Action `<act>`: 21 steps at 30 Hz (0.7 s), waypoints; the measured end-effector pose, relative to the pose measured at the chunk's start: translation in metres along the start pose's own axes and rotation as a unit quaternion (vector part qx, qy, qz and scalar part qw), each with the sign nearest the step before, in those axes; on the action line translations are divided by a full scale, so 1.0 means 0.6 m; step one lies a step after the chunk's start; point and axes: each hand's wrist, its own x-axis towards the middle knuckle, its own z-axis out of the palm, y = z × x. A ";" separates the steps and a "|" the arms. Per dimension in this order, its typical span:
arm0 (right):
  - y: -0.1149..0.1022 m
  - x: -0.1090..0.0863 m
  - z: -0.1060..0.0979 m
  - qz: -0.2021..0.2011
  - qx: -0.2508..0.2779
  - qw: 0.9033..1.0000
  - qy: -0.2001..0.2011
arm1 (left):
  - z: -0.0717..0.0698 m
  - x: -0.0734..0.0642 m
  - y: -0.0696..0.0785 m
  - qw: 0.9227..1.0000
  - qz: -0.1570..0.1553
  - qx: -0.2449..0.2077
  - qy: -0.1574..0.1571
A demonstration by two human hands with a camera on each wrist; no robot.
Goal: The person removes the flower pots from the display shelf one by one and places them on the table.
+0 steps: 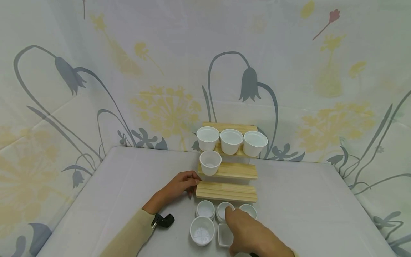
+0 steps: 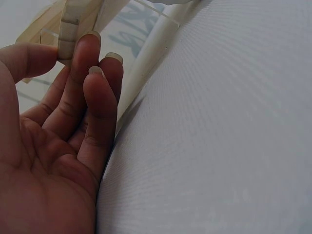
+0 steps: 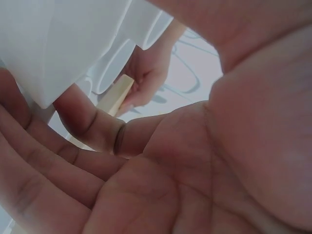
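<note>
A stepped wooden rack stands in the middle, and my left hand is at the left end of its lowest step. In the left wrist view, thumb and index finger pinch the wood end while the other fingers curl loosely below. My right hand reaches from above over a white square bowl, covering its right part. Fingers bend round the angular white wall in the right wrist view; the thumb tip is hidden there. White round bowls stand just beyond it.
White cups line the upper step, and another cup sits at the left of the middle step. A larger round bowl stands left of the square one. Flowered cloth hangs behind the white table.
</note>
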 end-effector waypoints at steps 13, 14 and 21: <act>-0.002 -0.001 0.002 -0.004 0.003 1.000 0.016 | -0.001 0.001 -0.002 1.000 0.003 -0.002 -0.001; -0.002 -0.001 0.001 -0.005 0.003 1.000 0.017 | -0.001 0.001 -0.001 1.000 0.004 -0.002 -0.001; 0.000 -0.007 -0.007 -0.017 0.009 0.999 0.026 | -0.001 0.001 -0.001 1.000 0.004 -0.001 0.000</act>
